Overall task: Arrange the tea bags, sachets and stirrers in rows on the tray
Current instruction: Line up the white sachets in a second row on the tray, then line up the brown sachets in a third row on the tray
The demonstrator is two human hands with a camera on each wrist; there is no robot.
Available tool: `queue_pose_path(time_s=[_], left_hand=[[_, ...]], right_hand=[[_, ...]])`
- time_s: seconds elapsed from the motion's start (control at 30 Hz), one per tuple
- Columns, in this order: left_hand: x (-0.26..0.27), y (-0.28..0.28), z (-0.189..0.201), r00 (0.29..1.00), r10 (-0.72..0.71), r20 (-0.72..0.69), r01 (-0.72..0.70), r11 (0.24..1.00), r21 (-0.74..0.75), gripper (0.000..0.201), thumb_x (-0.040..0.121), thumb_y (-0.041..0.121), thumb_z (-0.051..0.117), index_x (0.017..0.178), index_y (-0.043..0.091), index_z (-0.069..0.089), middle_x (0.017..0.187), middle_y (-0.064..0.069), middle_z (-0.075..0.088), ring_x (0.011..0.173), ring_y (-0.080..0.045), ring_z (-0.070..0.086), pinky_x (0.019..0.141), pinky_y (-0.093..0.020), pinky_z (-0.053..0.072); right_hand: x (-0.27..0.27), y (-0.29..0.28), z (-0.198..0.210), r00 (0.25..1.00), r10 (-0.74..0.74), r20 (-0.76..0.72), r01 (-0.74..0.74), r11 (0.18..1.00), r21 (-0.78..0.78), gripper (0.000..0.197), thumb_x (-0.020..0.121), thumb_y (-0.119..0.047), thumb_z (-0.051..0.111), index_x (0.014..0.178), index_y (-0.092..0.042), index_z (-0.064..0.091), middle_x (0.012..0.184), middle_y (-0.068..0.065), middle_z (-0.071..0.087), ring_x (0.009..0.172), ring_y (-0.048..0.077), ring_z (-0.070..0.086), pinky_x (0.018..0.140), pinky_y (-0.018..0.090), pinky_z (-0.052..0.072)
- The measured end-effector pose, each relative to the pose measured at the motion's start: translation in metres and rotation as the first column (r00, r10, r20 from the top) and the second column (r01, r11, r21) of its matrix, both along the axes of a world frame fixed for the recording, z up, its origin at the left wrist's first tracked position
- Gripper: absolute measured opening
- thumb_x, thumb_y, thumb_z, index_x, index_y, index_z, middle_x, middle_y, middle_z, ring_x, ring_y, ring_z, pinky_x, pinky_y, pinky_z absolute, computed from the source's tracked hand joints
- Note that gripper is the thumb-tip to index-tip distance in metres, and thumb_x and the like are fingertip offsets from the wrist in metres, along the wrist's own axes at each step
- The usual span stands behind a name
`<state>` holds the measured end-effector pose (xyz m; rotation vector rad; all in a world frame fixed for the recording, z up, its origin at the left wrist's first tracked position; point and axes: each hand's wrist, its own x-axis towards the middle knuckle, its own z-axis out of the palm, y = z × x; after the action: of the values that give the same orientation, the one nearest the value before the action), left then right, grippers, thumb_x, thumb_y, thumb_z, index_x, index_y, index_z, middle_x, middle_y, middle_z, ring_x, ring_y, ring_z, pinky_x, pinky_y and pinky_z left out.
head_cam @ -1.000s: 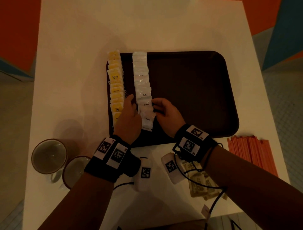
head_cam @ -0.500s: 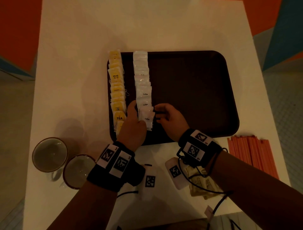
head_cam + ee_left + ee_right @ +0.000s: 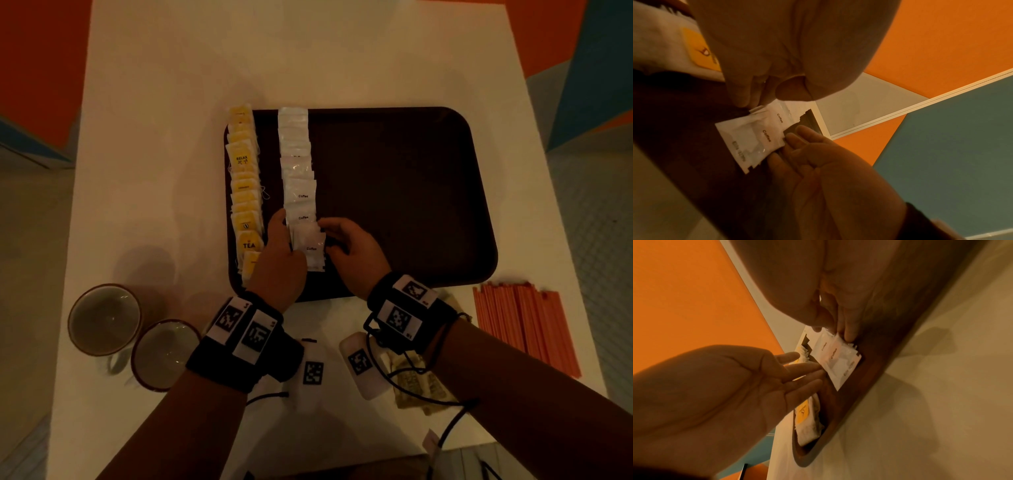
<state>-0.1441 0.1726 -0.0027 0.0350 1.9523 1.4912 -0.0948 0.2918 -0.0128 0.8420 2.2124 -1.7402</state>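
On the dark brown tray, a row of yellow tea bags runs along the left edge. A row of white coffee sachets lies beside it. My left hand and right hand flank the nearest sachet, which overlaps the one behind it. In the right wrist view, straight left-hand fingers touch the left edge of that sachet. In the left wrist view, right-hand fingers lie nearly straight against the opposite edge of the sachet. Neither hand grips anything.
A stack of orange stirrers lies on the white table right of the tray. Brown sachets sit under my right wrist. Two cups stand at the near left. The tray's right half is bare.
Both hands slid toward me along the white row to its nearest sachet. That sachet now lies straighter in line with the row.
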Motion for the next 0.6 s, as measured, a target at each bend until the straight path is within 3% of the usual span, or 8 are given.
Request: queue_pose_path(time_s=[0.07,0.17,0.23,0.3,0.4,0.47,0.6], left_hand=[[-0.0012,-0.0001,-0.001,1.0,0.0,0.003,0.0,1.0,0.013,0.07,0.083,-0.017,0.032,0.144,0.016,0.018,0.14,-0.009,0.044,0.122,-0.019,0.048,0.103,-0.042,0.044],[-0.0025,-0.0004,-0.002,1.0,0.0,-0.014,0.0,1.0,-0.001,0.068,0.085,-0.016,0.034,0.144,0.014,0.017,0.14,-0.01,0.043,0.122,-0.017,0.046,0.105,-0.039,0.042],[-0.0028,-0.0011,-0.0029,0.999,-0.004,-0.04,0.003,1.0,-0.018,0.068,0.085,-0.015,0.035,0.145,0.012,0.017,0.14,-0.011,0.043,0.123,-0.018,0.046,0.105,-0.038,0.041],[-0.0032,-0.0016,-0.007,0.999,-0.003,-0.041,0.002,1.0,-0.022,0.069,0.085,-0.014,0.037,0.145,0.013,0.017,0.141,-0.01,0.043,0.124,-0.018,0.045,0.106,-0.038,0.04],[-0.0017,-0.0013,-0.0081,0.997,-0.02,-0.076,0.015,0.997,-0.072,0.067,0.087,-0.013,0.036,0.145,0.012,0.015,0.138,-0.005,0.041,0.12,-0.01,0.04,0.1,-0.02,0.036],[0.0005,-0.0015,-0.0061,0.996,-0.032,-0.087,0.027,0.997,-0.067,0.066,0.086,-0.014,0.034,0.145,0.012,0.016,0.131,0.0,0.041,0.116,-0.006,0.038,0.092,-0.009,0.036],[0.0012,-0.0047,-0.0041,0.994,-0.035,-0.106,0.026,0.996,-0.081,0.067,0.086,-0.012,0.035,0.145,0.013,0.015,0.141,-0.005,0.038,0.128,-0.012,0.037,0.104,-0.018,0.035]], right_hand=[[0.0,-0.0002,0.0008,1.0,-0.005,0.002,0.005,1.0,-0.006,0.042,0.09,0.003,0.043,0.128,-0.015,0.048,0.135,0.005,0.05,0.124,0.016,0.047,0.085,0.013,0.042],[-0.0003,0.0006,0.0015,1.0,-0.011,-0.02,0.011,0.999,0.032,0.042,0.09,0.003,0.044,0.128,-0.015,0.048,0.134,0.004,0.051,0.124,0.015,0.047,0.07,0.002,0.042],[-0.0004,0.0011,0.0009,1.0,-0.021,-0.02,0.022,0.999,0.04,0.042,0.09,0.004,0.044,0.127,-0.015,0.048,0.134,0.004,0.051,0.124,0.015,0.047,0.066,-0.001,0.042],[-0.0001,0.0009,-0.0007,1.0,-0.023,-0.014,0.024,0.999,0.036,0.042,0.09,0.004,0.044,0.127,-0.015,0.048,0.133,0.005,0.051,0.124,0.016,0.048,0.068,0.001,0.041],[0.0011,-0.0003,-0.0012,1.0,-0.013,-0.011,0.014,0.999,0.041,0.043,0.089,0.004,0.044,0.127,-0.015,0.048,0.133,0.006,0.052,0.124,0.017,0.048,0.073,0.004,0.043],[0.0018,-0.0012,-0.0007,1.0,-0.013,0.0,0.013,0.999,0.036,0.042,0.089,0.004,0.044,0.127,-0.015,0.048,0.134,0.006,0.052,0.124,0.017,0.048,0.085,0.014,0.045],[0.0048,-0.0027,0.0035,1.0,-0.015,0.007,0.015,0.999,0.052,0.041,0.09,0.002,0.044,0.127,-0.015,0.049,0.133,0.004,0.053,0.124,0.014,0.049,0.098,0.023,0.043]])
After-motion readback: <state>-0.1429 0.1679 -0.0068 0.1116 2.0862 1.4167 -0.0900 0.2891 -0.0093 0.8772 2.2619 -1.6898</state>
